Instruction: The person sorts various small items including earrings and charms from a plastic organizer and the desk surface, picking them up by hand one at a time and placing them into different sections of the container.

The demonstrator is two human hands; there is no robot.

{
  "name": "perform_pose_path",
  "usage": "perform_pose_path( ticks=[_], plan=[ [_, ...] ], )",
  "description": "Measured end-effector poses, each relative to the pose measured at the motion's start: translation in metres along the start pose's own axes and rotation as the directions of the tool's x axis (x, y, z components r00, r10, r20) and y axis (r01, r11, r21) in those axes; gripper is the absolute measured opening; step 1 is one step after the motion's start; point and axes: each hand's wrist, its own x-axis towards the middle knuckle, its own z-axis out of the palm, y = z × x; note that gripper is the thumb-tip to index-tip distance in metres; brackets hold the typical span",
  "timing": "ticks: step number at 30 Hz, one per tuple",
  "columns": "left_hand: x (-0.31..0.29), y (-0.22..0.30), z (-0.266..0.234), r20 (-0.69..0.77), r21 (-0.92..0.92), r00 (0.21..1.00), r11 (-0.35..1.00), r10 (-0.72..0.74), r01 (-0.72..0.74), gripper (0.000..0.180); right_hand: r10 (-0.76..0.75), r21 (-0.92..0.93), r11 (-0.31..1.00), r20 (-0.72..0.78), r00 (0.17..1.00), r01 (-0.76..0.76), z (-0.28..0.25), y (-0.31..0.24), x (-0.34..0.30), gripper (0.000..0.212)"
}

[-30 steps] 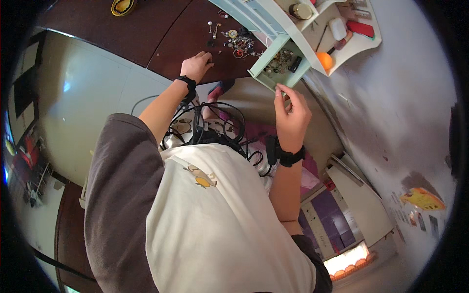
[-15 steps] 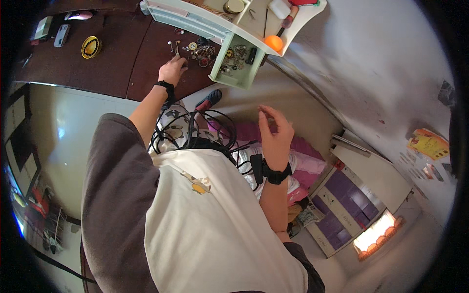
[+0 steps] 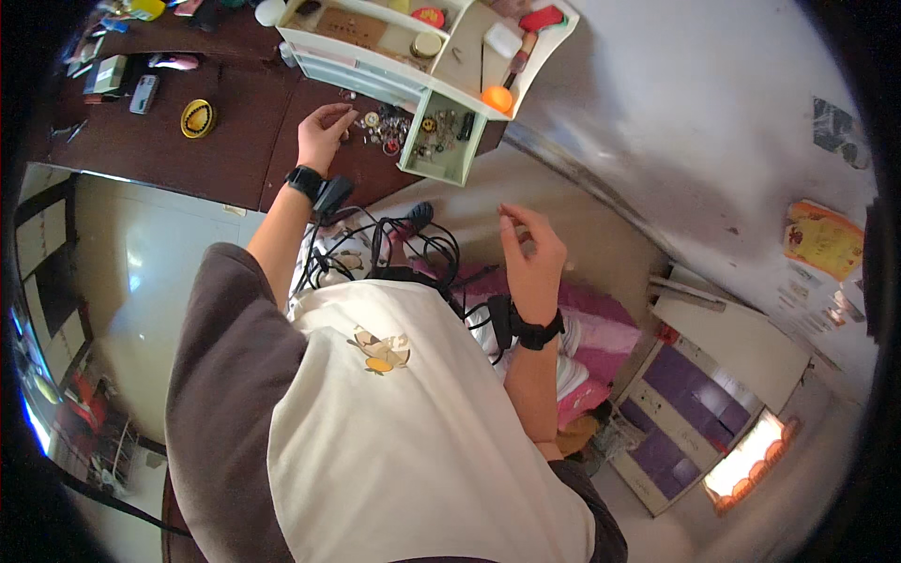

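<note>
The left hand (image 3: 324, 133) reaches out over the dark brown worktop (image 3: 141, 141), fingers curled loosely, its grip half open and holding nothing that can be made out. Its fingertips lie just beside a scatter of small metal bits (image 3: 389, 127) spread on the worktop in front of a pale green open drawer (image 3: 441, 145), which is pulled out of a white organiser box (image 3: 375, 47) and holds more small parts. An orange ball (image 3: 497, 98) sits at the box's lower edge, a round tin (image 3: 429, 44) and a white block (image 3: 502, 39) rest in its upper compartments, and a red flat thing (image 3: 542, 17) lies at its far corner.

The right hand (image 3: 533, 251) is raised in the air well apart from the drawer, thumb and forefinger pinched together; whether something tiny sits between them cannot be told. Both wrists wear black bands, and black cables (image 3: 413, 253) loop between the arms above a cream shirt front.

Further left on the worktop lie a yellow round dish (image 3: 198, 118), a small grey oblong device (image 3: 144, 93) and a pale green rectangular packet (image 3: 105, 73). On the grey wall to the right hangs an orange-yellow rectangular sticker (image 3: 824, 239), with smaller pale paper labels (image 3: 835, 305) below it
</note>
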Motion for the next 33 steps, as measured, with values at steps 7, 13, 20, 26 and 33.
perform_pose_path(
  ticks=[7, 13, 20, 26, 33],
  plan=[
    [-0.052, 0.167, -0.007, 0.085, -0.583, 0.976, 0.804, 0.203, -0.117, 0.023, -0.203, -0.011, 0.979, -0.049, 0.978, 0.203, -0.021, -0.017, 0.01, 0.015],
    [-0.094, 0.232, 0.011, 0.274, -0.804, 0.803, 0.585, 0.529, -0.111, 0.02, -0.299, -0.008, 0.954, -0.088, 0.95, 0.299, -0.039, -0.024, 0.011, 0.014],
    [-0.117, 0.235, 0.037, 0.381, -0.814, 0.659, 0.574, 0.649, -0.095, 0.018, -0.242, 0.028, 0.969, -0.128, 0.962, 0.247, -0.065, -0.004, -0.003, 0.015],
    [-0.074, 0.134, 0.051, 0.385, -0.285, 0.919, 0.935, -0.09, 0.211, 0.023, -0.184, 0.076, 0.977, -0.182, 0.966, 0.201, -0.087, 0.026, -0.019, 0.016],
    [-0.068, 0.081, 0.068, 0.226, 0.025, 0.965, 0.989, 0.133, -0.143, 0.03, -0.104, 0.036, 0.993, -0.157, 0.982, 0.111, -0.099, 0.063, -0.045, 0.017]
  ],
)
